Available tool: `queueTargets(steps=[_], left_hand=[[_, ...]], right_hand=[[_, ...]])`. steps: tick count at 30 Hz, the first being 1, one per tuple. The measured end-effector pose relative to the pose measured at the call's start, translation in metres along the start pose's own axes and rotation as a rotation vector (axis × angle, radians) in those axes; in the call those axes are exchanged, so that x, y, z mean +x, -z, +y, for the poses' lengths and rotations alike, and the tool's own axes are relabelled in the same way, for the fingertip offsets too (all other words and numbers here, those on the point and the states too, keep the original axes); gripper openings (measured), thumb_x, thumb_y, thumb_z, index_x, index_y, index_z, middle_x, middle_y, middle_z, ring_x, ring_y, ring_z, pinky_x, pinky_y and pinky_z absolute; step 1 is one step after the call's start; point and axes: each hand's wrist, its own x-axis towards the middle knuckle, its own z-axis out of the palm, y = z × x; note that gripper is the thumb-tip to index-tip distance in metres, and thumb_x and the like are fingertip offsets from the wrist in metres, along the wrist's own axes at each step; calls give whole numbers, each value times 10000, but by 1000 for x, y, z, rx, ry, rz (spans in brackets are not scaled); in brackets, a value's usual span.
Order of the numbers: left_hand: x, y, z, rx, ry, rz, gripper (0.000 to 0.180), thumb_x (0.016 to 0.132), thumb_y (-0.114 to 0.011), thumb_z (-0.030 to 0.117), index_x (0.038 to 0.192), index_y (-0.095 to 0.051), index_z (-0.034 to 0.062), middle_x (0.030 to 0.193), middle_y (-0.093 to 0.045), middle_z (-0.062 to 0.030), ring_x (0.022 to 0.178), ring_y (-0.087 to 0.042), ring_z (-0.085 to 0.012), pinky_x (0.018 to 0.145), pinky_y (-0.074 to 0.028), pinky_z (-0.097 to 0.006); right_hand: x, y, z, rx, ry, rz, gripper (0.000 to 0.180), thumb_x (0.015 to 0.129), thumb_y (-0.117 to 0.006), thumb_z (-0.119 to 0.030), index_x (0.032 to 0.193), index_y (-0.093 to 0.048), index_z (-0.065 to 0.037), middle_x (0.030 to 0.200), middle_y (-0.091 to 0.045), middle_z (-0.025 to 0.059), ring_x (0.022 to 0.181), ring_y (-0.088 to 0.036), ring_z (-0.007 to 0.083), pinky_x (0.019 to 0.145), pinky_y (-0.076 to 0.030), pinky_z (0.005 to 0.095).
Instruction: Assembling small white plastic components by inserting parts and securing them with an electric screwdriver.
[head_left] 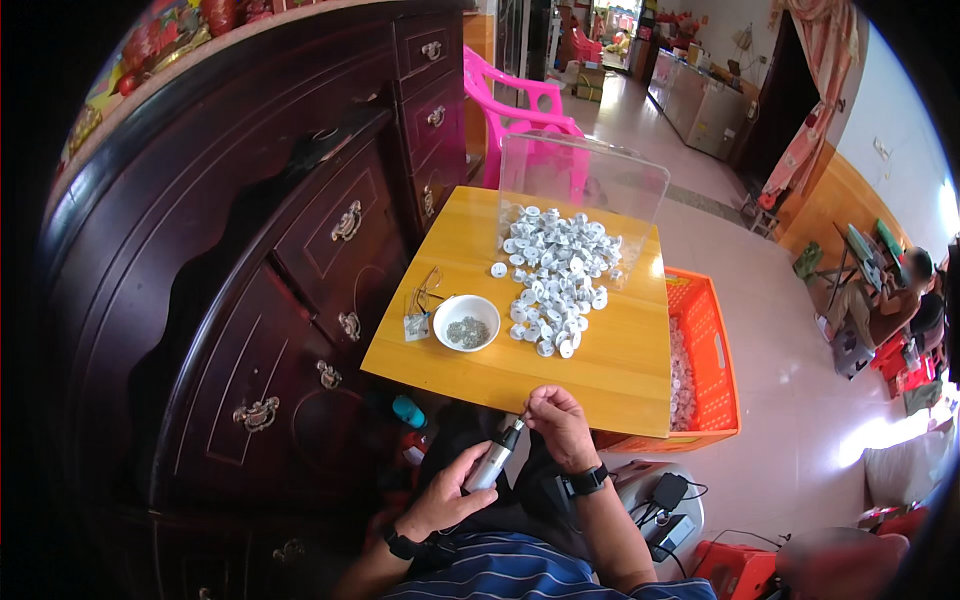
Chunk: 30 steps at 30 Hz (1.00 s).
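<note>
My left hand (pixel 446 500) is wrapped round a silver electric screwdriver (pixel 490 466) with a dark nose, held in front of the table's near edge and tilted up to the right. At its tip, my right hand (pixel 562 428) pinches thumb and fingers together. Whatever lies between those fingers is too small to make out. On the yellow wooden table (pixel 450 376), a white bowl (pixel 441 318) holds many small metal pieces. Farther back spreads a heap of white round plastic parts (pixel 555 270), some at the mouth of a clear plastic bin (pixel 640 185) tipped on its side.
Eyeglasses (pixel 428 287) and a small clear packet (pixel 416 327) lie left of the bowl. An orange crate (pixel 715 370) with more parts adjoins the table's right side. Dark drawers (pixel 300 250) flank the left; a pink chair (pixel 490 90) stands behind. Another person (pixel 890 310) sits far right.
</note>
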Motion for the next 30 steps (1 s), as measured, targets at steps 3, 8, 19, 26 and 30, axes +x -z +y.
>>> queueTargets(steps=[3,8,19,26,30], left_hand=[[-2,0,11,-274,180,-35,715,920,-667,68,1555,-338,62,1048,-606,-92,820,-615,-123,709,-531,-266],[-5,8,13,-486,214,-85,702,922,-650,88,1552,-341,66,1038,-612,-100,787,-623,-133,666,-522,-268],[-5,-6,10,300,-71,115,702,868,-739,145,1487,-427,35,1224,-660,-249,1108,-693,-347,961,-523,-382],[-3,0,1,280,-94,120,704,893,-725,116,1514,-407,21,1194,-640,-132,1041,-643,-191,960,-503,-337],[-2,2,1,227,-82,135,697,897,-718,100,1515,-405,20,1131,-628,-88,989,-632,-156,925,-513,-318]], right_hand=[[-2,-2,1,13,25,-34,48,992,-651,-63,1038,-646,-55,949,-673,54,808,-658,132,744,-555,255],[-10,-11,-1,13,21,-31,47,996,-651,-75,1042,-644,-63,943,-667,44,803,-645,125,743,-543,247],[-14,-12,-8,-266,-32,120,64,984,-660,-75,1048,-662,-76,942,-679,13,807,-643,97,728,-522,223],[-5,-13,-5,-197,-52,117,180,1004,-657,-120,1176,-629,-79,1002,-696,25,819,-649,99,738,-524,224],[-2,-16,-5,-182,-75,87,197,1012,-654,-135,1198,-629,-73,1044,-702,35,826,-653,108,753,-517,234]])
